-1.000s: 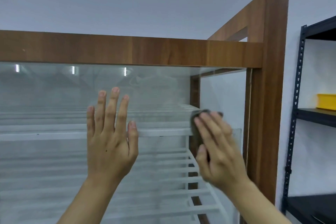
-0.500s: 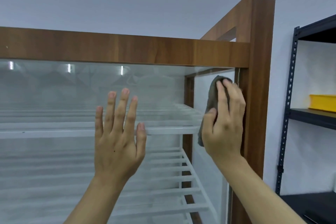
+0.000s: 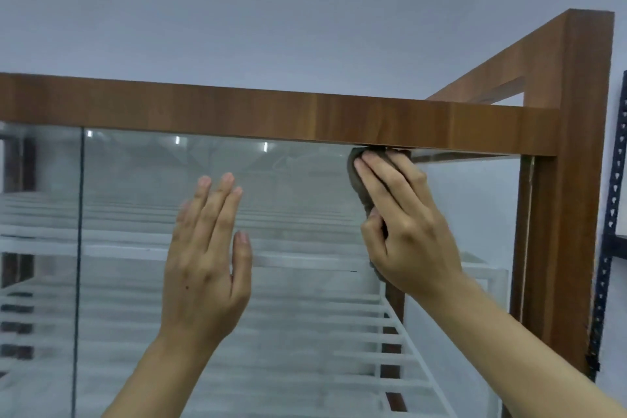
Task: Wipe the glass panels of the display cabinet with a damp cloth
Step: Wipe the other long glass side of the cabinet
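Observation:
A wood-framed display cabinet (image 3: 305,119) fills the view, its front glass panel (image 3: 142,200) showing white wire shelves behind it. My right hand (image 3: 403,224) presses a grey cloth (image 3: 358,176) against the top of the glass, just under the wooden top rail; the thumb pinches the cloth's lower part and most of the cloth is hidden under the fingers. My left hand (image 3: 207,261) lies flat on the glass to the left, fingers straight and pointing up, holding nothing.
The cabinet's wooden right post (image 3: 570,214) stands right of my right hand. A dark metal rack upright (image 3: 610,214) runs along the right edge. A vertical seam between glass panels (image 3: 79,248) is at the left. A plain grey wall is above.
My right hand has moved the cloth up and to the left, from beside the right post to the top rail. The view has shifted up and left; my left hand stays flat on the glass.

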